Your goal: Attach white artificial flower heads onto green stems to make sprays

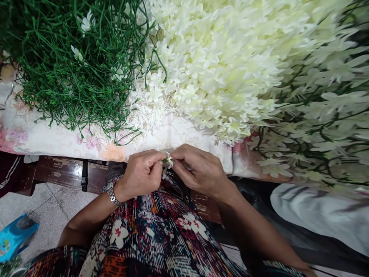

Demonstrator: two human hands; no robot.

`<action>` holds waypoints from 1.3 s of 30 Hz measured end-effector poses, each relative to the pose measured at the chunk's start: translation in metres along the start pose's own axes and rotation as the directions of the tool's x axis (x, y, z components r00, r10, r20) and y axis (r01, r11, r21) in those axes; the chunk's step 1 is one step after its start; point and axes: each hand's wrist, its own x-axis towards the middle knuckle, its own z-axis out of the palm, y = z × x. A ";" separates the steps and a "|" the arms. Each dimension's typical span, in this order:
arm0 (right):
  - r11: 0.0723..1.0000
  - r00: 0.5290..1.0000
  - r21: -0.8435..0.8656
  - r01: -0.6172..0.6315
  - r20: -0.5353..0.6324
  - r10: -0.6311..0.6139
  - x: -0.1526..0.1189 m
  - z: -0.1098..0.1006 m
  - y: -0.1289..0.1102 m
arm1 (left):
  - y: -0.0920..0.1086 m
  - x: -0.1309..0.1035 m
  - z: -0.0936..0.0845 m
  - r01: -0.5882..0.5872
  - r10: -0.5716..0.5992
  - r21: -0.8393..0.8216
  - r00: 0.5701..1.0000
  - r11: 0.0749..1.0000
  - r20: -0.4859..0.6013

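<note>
Between my fingertips, just off the table's front edge, is a small white artificial flower [169, 161] with a bit of green stem. My left hand [143, 172], with a metal watch on its wrist, is closed in a pinch on the green stem end. From the other side my right hand [201, 169] pinches the white petals with thumb and forefinger. Beyond the hands lie a heap of green plastic stems [77, 73], a scatter of thin white stamen-like pieces [144, 111] and a large pile of cream-white flower heads [207, 77].
A floral cloth [184, 132] covers the table edge. Finished-looking white flower sprays [325, 115] are heaped at the right. Below are a brown wooden bench [62, 173], a blue plastic stool [17, 236] on the tiled floor, and a white fabric item [317, 215].
</note>
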 end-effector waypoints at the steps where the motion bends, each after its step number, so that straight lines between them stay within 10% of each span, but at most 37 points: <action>1: 1.000 1.000 0.004 0.008 -0.004 -0.008 0.000 0.000 0.000 | 0.001 0.000 -0.001 0.016 -0.015 -0.016 1.000 1.000 0.008; 39: 0.997 0.997 -0.043 0.059 -0.042 -0.061 0.005 0.004 -0.003 | -0.001 0.000 0.002 0.009 -0.023 -0.100 0.991 0.995 -0.135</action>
